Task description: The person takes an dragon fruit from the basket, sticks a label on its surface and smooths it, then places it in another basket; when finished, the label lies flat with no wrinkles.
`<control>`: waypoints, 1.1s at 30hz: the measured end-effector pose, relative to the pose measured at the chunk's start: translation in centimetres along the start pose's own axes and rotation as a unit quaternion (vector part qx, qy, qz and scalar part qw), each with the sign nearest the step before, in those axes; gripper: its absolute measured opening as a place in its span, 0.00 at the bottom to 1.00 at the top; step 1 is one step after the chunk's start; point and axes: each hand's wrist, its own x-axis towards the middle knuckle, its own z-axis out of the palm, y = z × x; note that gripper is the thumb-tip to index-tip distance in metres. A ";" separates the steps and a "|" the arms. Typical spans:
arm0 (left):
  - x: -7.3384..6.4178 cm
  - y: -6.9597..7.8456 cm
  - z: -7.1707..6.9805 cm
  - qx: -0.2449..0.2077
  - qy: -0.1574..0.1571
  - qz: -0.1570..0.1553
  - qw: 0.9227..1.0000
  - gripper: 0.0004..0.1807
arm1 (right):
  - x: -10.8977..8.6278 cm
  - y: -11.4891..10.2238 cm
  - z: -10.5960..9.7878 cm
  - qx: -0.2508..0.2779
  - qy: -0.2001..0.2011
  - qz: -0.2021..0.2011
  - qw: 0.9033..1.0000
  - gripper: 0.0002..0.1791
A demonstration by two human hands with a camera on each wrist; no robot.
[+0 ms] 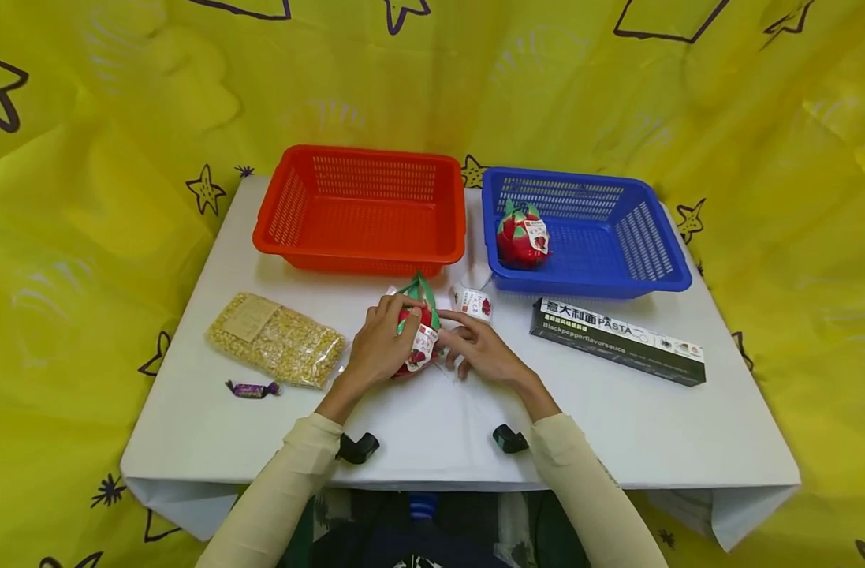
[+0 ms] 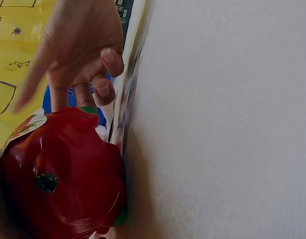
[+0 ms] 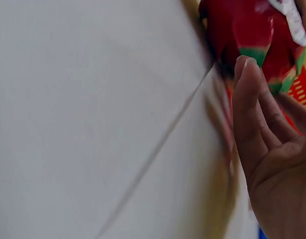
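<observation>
A red dragon fruit (image 2: 83, 169) with green leaf tips stands between the two hands. A white printed label (image 1: 424, 347) sits on its side. My left hand (image 1: 381, 341) grips the fruit from the left; in the left wrist view that hand is almost wholly out of sight. On the other side, my right hand (image 1: 485, 349) has its fingers loosely extended, the fingertips right at the fruit's leaves and label. The right wrist view shows the thumb beside a green tip (image 3: 253, 54). Just behind the right hand lies a white roll of printed labels (image 1: 472, 303).
At the back stand a red basket (image 1: 361, 262) and a blue basket (image 1: 595, 284); the blue one holds another labelled dragon fruit (image 1: 523, 238). A bag of corn kernels (image 1: 276, 339) and a purple wrapped candy (image 1: 253, 390) lie left, a pasta box (image 1: 617, 341) right.
</observation>
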 end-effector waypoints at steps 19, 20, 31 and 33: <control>0.1 -0.1 -0.1 -0.017 -0.014 -0.012 1.000 0.26 | 0.0 0.1 0.7 0.049 0.042 0.006 0.998 0.26; 0.1 0.0 -0.1 -0.016 -0.013 -0.013 1.000 0.26 | -0.1 -0.1 0.8 0.047 0.040 0.004 0.998 0.28; 0.0 0.0 -0.1 -0.026 -0.026 -0.019 0.999 0.27 | 0.1 0.1 1.0 0.018 0.020 -0.032 0.999 0.48; 0.1 -0.2 -0.1 -0.031 -0.021 -0.018 0.999 0.27 | 0.1 0.0 0.9 0.022 0.009 -0.038 0.999 0.47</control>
